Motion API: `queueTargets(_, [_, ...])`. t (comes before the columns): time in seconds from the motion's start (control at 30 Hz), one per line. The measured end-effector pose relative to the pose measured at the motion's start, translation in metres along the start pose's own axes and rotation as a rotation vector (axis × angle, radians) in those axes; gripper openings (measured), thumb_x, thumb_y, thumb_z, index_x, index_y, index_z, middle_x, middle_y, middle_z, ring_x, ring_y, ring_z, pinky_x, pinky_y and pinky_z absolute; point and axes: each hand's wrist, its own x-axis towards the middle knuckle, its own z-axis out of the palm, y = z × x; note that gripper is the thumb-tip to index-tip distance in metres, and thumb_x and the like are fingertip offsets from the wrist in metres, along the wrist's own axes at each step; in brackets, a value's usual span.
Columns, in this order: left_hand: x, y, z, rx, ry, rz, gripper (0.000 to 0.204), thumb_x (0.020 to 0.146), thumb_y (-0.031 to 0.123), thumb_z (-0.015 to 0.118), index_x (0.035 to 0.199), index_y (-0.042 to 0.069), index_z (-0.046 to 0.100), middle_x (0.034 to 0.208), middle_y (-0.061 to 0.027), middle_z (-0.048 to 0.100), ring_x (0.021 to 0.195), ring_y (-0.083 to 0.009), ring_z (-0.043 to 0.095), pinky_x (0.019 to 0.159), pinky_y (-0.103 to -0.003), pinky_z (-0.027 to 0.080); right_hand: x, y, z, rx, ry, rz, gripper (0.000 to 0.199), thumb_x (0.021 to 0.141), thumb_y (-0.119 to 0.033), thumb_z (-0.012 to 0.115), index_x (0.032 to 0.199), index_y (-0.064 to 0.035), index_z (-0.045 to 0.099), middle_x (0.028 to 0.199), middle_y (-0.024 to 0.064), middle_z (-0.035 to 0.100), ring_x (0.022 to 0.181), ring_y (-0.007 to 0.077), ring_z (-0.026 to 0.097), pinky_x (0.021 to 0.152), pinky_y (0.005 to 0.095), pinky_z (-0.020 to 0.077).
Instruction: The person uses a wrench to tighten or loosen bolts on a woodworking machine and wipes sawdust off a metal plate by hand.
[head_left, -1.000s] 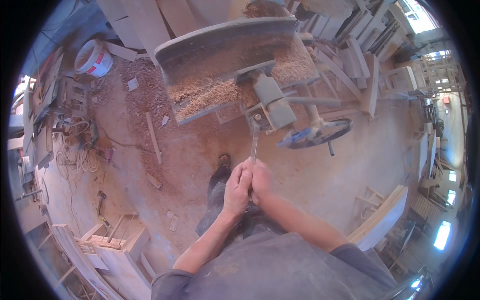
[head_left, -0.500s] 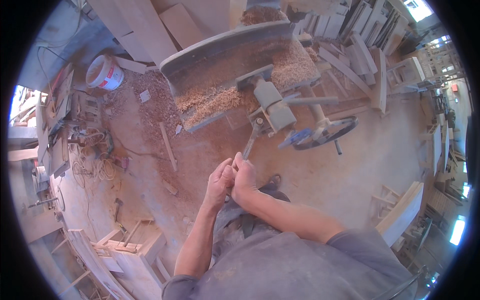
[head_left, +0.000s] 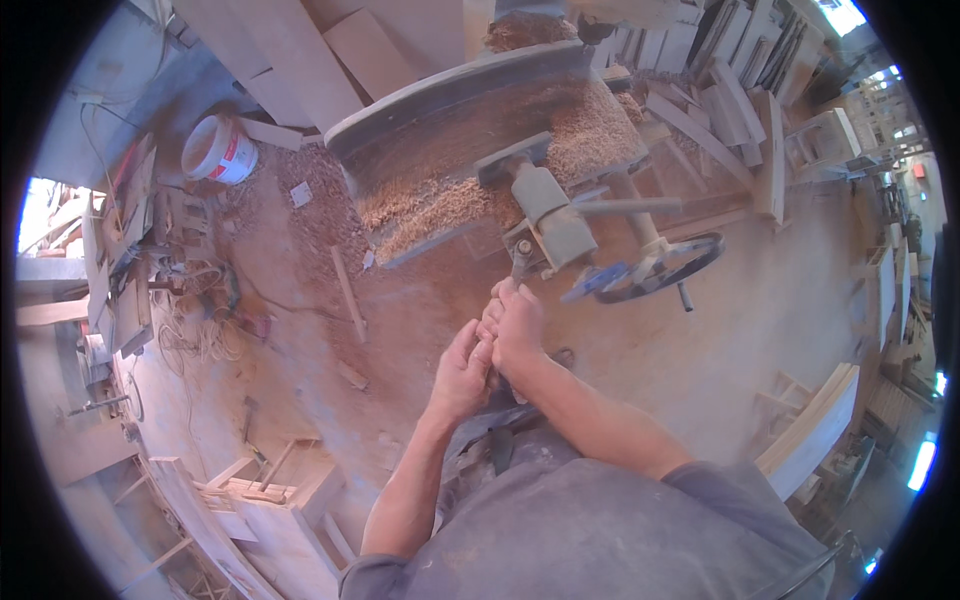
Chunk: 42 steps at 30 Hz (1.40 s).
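Note:
A metal wrench [head_left: 519, 268] has its far end on a bolt [head_left: 523, 247] at the side of a woodworking machine's grey mount [head_left: 565, 237]. My right hand [head_left: 518, 322] is closed around the handle just below the bolt. Close behind it, my left hand [head_left: 463, 371] is also closed, seemingly around the handle's near end; the fingers hide most of the tool. To the right of the bolt are a blue handle [head_left: 597, 281] and a dark handwheel [head_left: 700, 262]. Wood shavings [head_left: 440, 215] lie on the machine's metal bed [head_left: 420, 246] beyond.
A white bucket [head_left: 228, 160] stands on the floor at the far left. Boards [head_left: 740, 110] are piled at the far right. Wooden frames [head_left: 270, 520] stand near my left side, and a stack of panels [head_left: 810, 430] at my right. Coiled cable [head_left: 200, 338] and a hammer [head_left: 249, 418] lie left.
Both hands have moved right, and the wrench handle has swung right with them. My right hand is now nearer the bolt and covers more of the handle. The view has shifted slightly.

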Motion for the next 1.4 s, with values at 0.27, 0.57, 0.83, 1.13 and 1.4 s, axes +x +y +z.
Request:
queueTargets(0.27, [-0.002,0.025,-0.002,0.220,-0.071,-0.160,0.048,0.103,0.017,0.050,0.149,0.004,0.041,0.074,0.0001,0.057,0.054,-0.0082,0.050,0.047,-0.024,0.041,0.011,-0.021,0.001,0.212,-0.028,0.117,0.019,0.103,-0.024,0.050,0.091,-0.0090,0.049,0.058,-0.0013,0.037,0.044,0.0107,0.030,0.041,0.0289,0.0276])
queueTargets(0.57, [0.109,0.091,-0.011,0.668,0.274,0.493,0.054,0.092,0.021,0.060,0.139,-0.004,0.049,0.137,-0.0220,0.056,0.131,-0.0348,0.051,0.110,-0.039,0.039,0.018,-0.009,0.006,0.081,-0.034,-0.019,0.012,0.100,-0.018,0.048,0.089,-0.0130,0.046,0.059,-0.0031,0.033,0.044,0.0108,0.030,0.041,0.0309,0.0260])
queueTargets(0.83, [0.203,0.133,0.015,0.730,0.129,0.461,0.044,0.084,0.005,0.060,0.128,0.001,0.063,0.122,-0.0214,0.067,0.116,-0.0329,0.063,0.101,-0.035,0.046,0.017,-0.009,-0.001,0.182,-0.117,0.011,0.014,0.099,-0.017,0.052,0.087,-0.0103,0.048,0.064,0.0012,0.041,0.053,0.0164,0.040,0.053,0.0355,0.0368])
queueTargets(1.13, [0.227,0.117,0.006,0.576,0.032,0.519,0.046,0.073,-0.007,0.054,0.113,0.006,0.072,0.096,-0.0186,0.074,0.093,-0.0274,0.071,0.085,-0.034,0.052,0.026,0.013,0.022,0.245,0.105,-0.141,0.014,0.100,-0.015,0.052,0.089,-0.0074,0.050,0.068,0.0048,0.046,0.055,0.0174,0.041,0.059,0.0376,0.0427])
queueTargets(1.4, [0.226,0.124,0.014,0.606,0.056,0.566,0.042,0.073,-0.005,0.057,0.111,0.006,0.072,0.092,-0.0213,0.072,0.091,-0.0356,0.070,0.083,-0.038,0.052,0.021,0.006,0.014,0.098,0.041,-0.180,0.014,0.100,-0.012,0.049,0.088,-0.0062,0.049,0.069,0.0048,0.048,0.056,0.0184,0.043,0.062,0.0374,0.0443])
